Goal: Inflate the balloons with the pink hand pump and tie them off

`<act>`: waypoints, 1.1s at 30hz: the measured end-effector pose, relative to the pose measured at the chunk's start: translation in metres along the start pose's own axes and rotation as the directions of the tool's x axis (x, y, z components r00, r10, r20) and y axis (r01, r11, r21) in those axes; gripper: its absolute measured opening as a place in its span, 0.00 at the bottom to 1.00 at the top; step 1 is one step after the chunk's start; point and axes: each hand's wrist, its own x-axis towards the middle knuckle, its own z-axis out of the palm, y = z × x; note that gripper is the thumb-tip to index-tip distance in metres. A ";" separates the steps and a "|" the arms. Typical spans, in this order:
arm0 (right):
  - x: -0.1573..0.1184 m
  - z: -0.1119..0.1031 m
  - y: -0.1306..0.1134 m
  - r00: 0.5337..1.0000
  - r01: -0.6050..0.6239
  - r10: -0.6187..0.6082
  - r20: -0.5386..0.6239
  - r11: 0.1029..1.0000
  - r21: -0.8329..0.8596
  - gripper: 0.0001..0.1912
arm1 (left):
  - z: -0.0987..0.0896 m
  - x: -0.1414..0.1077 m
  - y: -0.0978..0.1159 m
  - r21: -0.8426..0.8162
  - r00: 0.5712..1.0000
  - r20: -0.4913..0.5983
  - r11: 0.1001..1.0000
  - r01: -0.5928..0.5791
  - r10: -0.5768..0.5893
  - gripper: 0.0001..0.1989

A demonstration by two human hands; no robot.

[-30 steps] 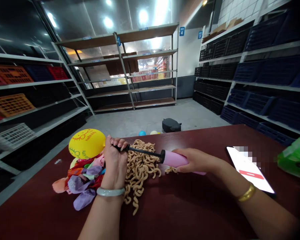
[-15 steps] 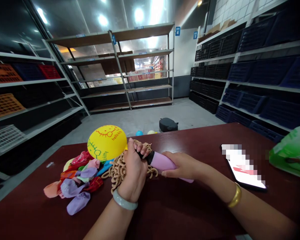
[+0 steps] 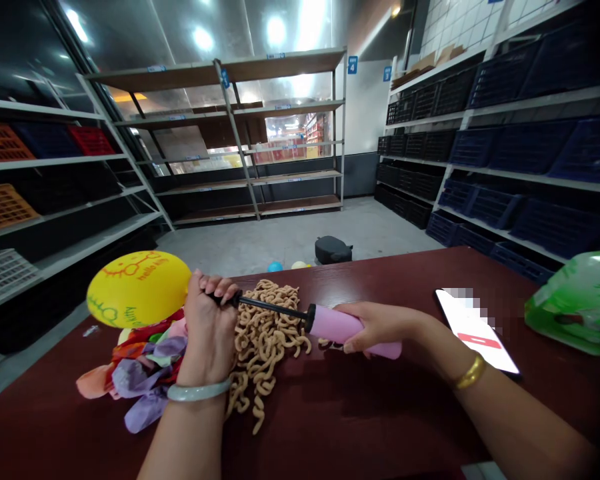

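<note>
A balloon pump with a pink barrel and a black rod lies across both hands, its rod drawn far out. My left hand is closed round the black end of the pump, and a yellow inflated balloon with printed cartoon faces sits at that end. My right hand grips the pink barrel. Below the rod lies a pile of tan curly strands, partly behind my left wrist. Left of that wrist is a heap of deflated coloured balloons.
The dark red table carries a phone and a green plastic bag at the right. A black object and a blue ball-like thing are on the floor beyond. Shelves with crates stand around.
My left hand has moved left with the yellow balloon, drawing the black rod out of the pink barrel. My right hand has shifted slightly right and keeps hold of the barrel.
</note>
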 end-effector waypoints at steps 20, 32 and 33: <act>0.019 0.031 -0.008 0.982 0.057 -0.071 -0.173 0.995 -0.083 0.29 | 0.026 -0.055 -0.082 0.140 0.989 -0.057 0.980 0.140 -0.133 0.17; -0.001 0.000 0.002 0.999 -0.039 0.037 0.037 0.998 0.056 0.28 | -0.010 0.005 -0.010 0.071 1.000 -0.011 0.997 0.011 -0.010 0.22; -0.003 -0.003 0.002 0.999 -0.035 0.033 0.042 0.998 0.057 0.28 | -0.010 0.005 -0.007 0.070 1.000 0.016 0.998 -0.009 0.008 0.22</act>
